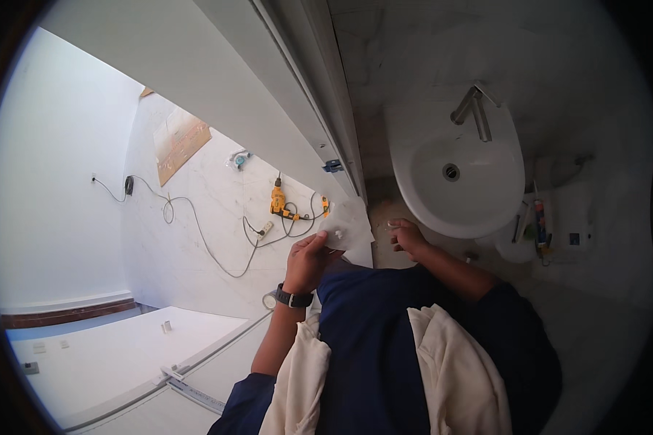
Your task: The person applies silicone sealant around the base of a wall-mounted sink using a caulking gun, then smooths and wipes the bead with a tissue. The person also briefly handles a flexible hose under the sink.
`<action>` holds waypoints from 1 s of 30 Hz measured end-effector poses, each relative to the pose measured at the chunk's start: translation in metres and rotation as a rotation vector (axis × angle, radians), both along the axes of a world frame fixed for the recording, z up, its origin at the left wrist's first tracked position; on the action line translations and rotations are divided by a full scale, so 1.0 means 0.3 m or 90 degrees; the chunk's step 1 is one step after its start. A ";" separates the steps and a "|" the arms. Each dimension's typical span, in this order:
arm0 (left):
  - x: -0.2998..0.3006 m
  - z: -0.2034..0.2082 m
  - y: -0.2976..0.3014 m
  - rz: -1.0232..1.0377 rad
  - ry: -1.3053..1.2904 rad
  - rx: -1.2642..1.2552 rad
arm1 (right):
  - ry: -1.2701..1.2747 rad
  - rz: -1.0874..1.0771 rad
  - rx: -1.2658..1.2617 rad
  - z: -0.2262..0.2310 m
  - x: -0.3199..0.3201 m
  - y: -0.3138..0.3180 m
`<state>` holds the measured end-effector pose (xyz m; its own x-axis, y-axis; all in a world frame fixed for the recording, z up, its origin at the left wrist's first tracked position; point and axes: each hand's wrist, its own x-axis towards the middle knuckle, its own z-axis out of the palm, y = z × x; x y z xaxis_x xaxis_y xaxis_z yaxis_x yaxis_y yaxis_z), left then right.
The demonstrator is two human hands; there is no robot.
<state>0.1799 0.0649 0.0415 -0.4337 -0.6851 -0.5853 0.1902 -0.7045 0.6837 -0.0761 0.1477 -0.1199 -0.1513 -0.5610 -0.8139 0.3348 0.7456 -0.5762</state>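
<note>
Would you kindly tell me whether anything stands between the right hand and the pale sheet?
Nothing visible does: in this view, an open gap separates the right hand from the pale sheet in the left hand. The sink lies outside that gap.

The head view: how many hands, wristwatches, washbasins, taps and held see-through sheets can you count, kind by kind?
Hands: 2 (left hand and right hand)
Translucent sheet, held by the left hand: 1
Wristwatch: 1
Washbasin: 1
Tap: 1
Total: 6
</note>
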 end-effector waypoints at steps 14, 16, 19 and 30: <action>-0.657 0.235 0.230 0.099 0.031 -0.148 | -0.176 0.210 -0.405 0.837 -0.535 0.173; -0.732 0.252 0.281 0.124 0.052 -0.115 | -0.194 0.199 -0.424 0.823 -0.588 0.195; -0.831 0.259 0.332 0.169 0.126 -0.026 | -0.134 0.229 -0.468 0.785 -0.670 0.218; -1.036 0.261 0.465 0.199 0.255 0.161 | -0.055 0.309 -0.511 0.746 -0.863 0.309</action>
<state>-0.1308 0.2045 0.1199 -0.4548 -0.6761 -0.5797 0.6257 -0.7058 0.3322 -0.3351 0.2404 0.1038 0.2894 -0.9447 -0.1539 0.1570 0.2055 -0.9660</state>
